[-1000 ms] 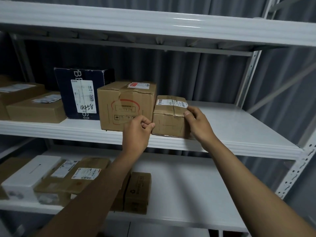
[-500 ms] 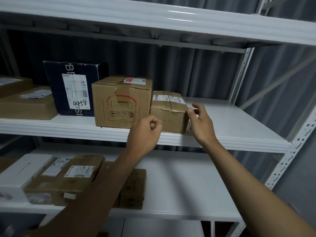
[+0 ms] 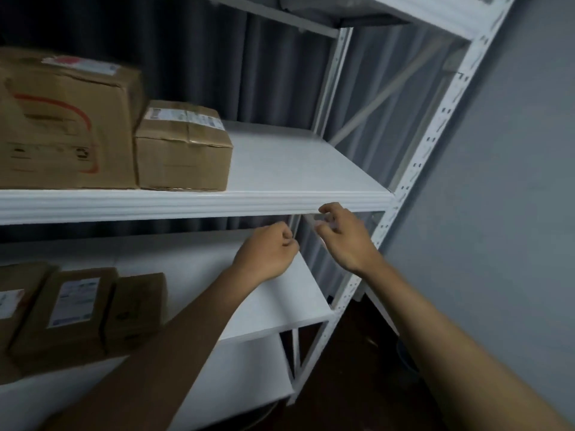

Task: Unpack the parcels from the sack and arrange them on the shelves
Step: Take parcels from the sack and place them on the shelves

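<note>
- On the far left of the middle shelf [image 3: 280,200], the large carton [image 3: 62,126] with the red mark is standing upright; on the lower shelf [image 3: 264,306] below it, three brown parcels [image 3: 74,309] are lying side by side.
- Just right of the large carton, touching its side, the small taped box [image 3: 183,150] is now resting alone near the front edge. A second ago you were holding it from both sides; now both hands are away from it, so I judge this parcel is placed and this step is finished.
- Your left hand [image 3: 267,253] is hanging below the shelf edge with the fingers curled into a loose fist, and it is holding nothing. It was at the box's left corner before.
- Your right hand [image 3: 345,237] is just beside it, fingers relaxed and a little spread, also empty, close under the front lip of the middle shelf.
- Your view is turning to the right compared with the earlier pictures: the dark blue box is gone from the picture, and the white upright post [image 3: 420,169] and the grey wall [image 3: 513,213] are now showing.
- The sack is not visible here, so probably you are turning back to fetch the next parcel. The right part of the middle shelf is giving free place for it.
</note>
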